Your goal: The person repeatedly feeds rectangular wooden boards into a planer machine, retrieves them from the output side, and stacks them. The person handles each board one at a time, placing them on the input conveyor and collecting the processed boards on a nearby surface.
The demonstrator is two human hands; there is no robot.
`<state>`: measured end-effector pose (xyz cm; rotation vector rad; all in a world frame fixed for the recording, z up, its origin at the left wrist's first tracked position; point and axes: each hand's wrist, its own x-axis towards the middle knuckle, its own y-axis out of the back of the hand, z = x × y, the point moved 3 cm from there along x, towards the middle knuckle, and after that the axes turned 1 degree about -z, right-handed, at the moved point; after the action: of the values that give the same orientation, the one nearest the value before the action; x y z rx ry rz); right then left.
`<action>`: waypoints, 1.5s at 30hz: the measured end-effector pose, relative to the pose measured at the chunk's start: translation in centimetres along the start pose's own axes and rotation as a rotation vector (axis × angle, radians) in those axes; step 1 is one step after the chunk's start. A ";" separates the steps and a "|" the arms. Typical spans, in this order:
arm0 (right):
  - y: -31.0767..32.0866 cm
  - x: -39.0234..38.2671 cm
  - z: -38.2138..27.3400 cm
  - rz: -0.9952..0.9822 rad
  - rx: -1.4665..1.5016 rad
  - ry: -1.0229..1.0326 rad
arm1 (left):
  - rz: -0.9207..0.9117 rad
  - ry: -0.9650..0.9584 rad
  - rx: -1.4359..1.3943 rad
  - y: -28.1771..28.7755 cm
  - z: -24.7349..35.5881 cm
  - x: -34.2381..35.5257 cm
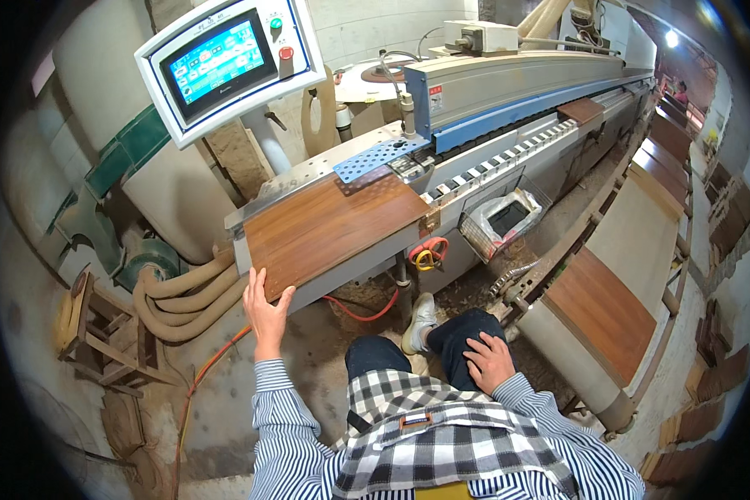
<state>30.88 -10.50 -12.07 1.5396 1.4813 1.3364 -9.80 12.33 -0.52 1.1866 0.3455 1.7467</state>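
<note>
A brown wood-grain board (329,233) lies flat on the infeed end of a long edge-banding machine (517,104). Its far part passes beneath a blue perforated plate (379,158). My left hand (267,312) touches the board's near left corner, fingers stretched along the edge and thumb apart, not wrapped round it. On my right thigh, my right hand (487,360) rests flat with its fingers spread, holding nothing. Farther along the machine sits a smaller brown panel (581,111).
A lit control screen (218,65) with green and red buttons stands at upper left. Beside the machine hang a wire basket (504,221) and coiled red and yellow hose (427,252). On the right, a conveyor (642,225) carries a brown board (602,315). Thick ducts (192,300) lie left.
</note>
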 end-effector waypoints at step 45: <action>2.3 0.6 7.9 0.421 0.162 -0.200 | 0.028 -0.422 0.170 -7.9 7.6 0.8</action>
<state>38.94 -8.71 -12.18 2.1116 1.2064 1.2600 0.77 14.87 -1.68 1.6499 0.2253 1.4620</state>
